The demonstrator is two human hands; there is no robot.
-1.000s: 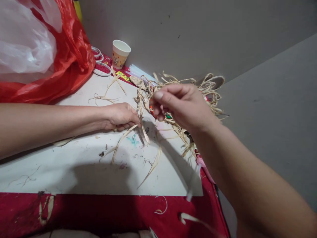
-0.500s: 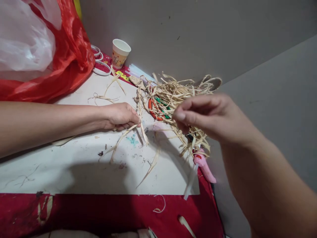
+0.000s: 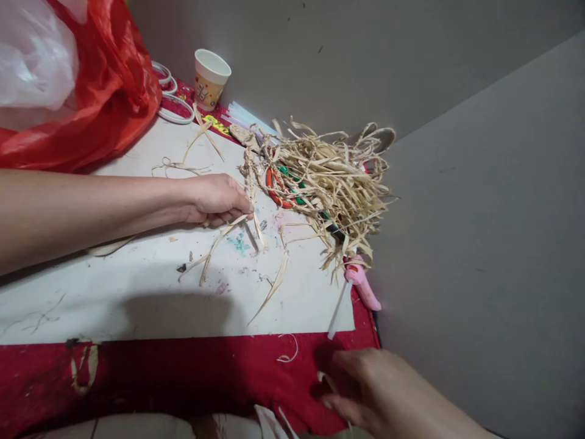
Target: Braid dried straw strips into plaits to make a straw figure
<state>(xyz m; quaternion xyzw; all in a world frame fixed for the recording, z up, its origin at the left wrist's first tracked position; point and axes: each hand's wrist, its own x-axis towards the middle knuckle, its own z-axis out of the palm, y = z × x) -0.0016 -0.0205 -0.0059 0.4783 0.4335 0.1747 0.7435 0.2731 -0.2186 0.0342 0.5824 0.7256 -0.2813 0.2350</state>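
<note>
My left hand (image 3: 222, 200) is closed on a braided raffia cord (image 3: 250, 174) over the white sheet. Loose ends of the cord fan out below its fingers. Down at the lower right, my right hand (image 3: 365, 390) is over the red cloth, fingers apart around a pale strip (image 3: 325, 380). Most of that strip is hidden by the hand, and firm contact cannot be made out. A heap of dry raffia (image 3: 342, 177) lies beyond the left hand, with an orange ring (image 3: 273, 190) and green pieces partly under it.
A pink glue gun (image 3: 363, 286) with a clear stick lies at the table's right edge. At the back stand a paper cup (image 3: 211, 79) and white rings (image 3: 177, 110). A red plastic bag (image 3: 123, 91) fills the upper left. Grey walls (image 3: 479, 201) border the table.
My right hand has dropped from in front of the raffia heap to the pale strip near the front edge. The left hand keeps its hold. The whole view has shifted slightly.
</note>
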